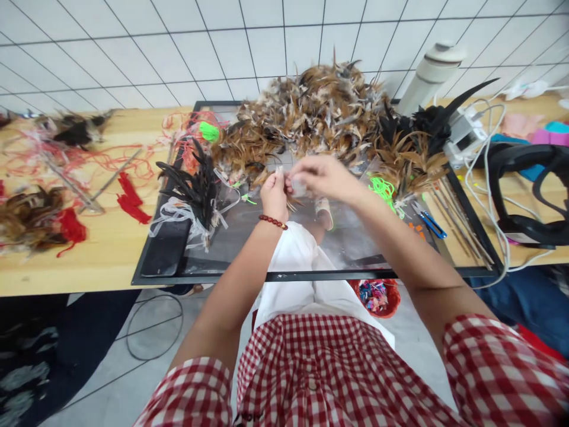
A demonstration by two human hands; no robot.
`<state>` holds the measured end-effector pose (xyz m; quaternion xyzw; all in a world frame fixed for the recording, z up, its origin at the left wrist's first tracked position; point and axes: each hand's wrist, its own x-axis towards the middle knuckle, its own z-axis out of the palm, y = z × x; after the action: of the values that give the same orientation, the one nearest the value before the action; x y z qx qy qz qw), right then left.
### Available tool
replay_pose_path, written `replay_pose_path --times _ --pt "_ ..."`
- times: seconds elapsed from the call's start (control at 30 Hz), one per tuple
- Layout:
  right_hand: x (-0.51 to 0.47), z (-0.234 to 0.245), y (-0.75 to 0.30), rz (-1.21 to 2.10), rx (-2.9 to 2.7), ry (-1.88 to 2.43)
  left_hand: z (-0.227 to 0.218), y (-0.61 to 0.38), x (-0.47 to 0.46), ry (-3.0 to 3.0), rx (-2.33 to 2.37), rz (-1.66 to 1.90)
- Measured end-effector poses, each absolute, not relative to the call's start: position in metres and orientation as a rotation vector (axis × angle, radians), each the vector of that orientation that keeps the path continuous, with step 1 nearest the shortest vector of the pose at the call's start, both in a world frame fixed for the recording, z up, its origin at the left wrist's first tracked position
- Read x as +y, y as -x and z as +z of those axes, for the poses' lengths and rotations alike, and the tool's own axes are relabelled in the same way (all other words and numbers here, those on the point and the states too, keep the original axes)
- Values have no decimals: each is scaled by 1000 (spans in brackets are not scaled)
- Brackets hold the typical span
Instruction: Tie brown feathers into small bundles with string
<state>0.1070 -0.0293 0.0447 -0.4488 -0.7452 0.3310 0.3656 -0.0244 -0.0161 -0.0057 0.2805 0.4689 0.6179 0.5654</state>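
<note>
My left hand [274,198], with a red bead bracelet at its wrist, is closed in a pinch over the glass-topped frame [240,249]. A whitish tip shows above its fingers, and thin brown feather ends [294,204] stick out below, so it holds a small feather bunch. Close beside it on the right is my right hand [326,177], its curled fingers smeared by motion; whether they hold anything is unclear. Behind both hands rises a large heap of brown feathers [320,112]. Black feathers [200,187] with white ties [175,216] lie left of my hands.
Bright green strings [382,188], blue thread snips [430,220] and thin rods [460,222] lie to the right. A pale flask [429,77], white cables [489,172] and a black headset strap [524,196] stand beyond. Left are a phone [165,249], red tassels [132,198] and tweezers-like metal tools [73,184].
</note>
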Motion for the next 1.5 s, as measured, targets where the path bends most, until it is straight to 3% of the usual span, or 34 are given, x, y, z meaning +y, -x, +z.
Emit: replay_pose_path --times 0.1,0.27,0.43,0.63,0.87,1.03,1.5 --pt "9 22 -154 386 -1924 1503 1 23 -20 -651 1102 1442" --pt "9 -9 -173 65 -2297 1572 9 18 -27 -686 1109 1407" --pt "-10 2 -156 -94 -2386 1435 -2 17 -25 -911 1120 1393" --pt "-17 15 -148 15 -2366 1253 -6 20 -27 -1169 1136 1227" --pt "-7 2 -149 625 -1706 1144 4 18 -28 -1002 1169 1253" --pt "-6 -1 -141 949 -1569 1096 3 18 -28 -1054 1134 1261" --pt "-5 0 -139 921 -1431 1133 0 18 -31 -1150 1112 1269"
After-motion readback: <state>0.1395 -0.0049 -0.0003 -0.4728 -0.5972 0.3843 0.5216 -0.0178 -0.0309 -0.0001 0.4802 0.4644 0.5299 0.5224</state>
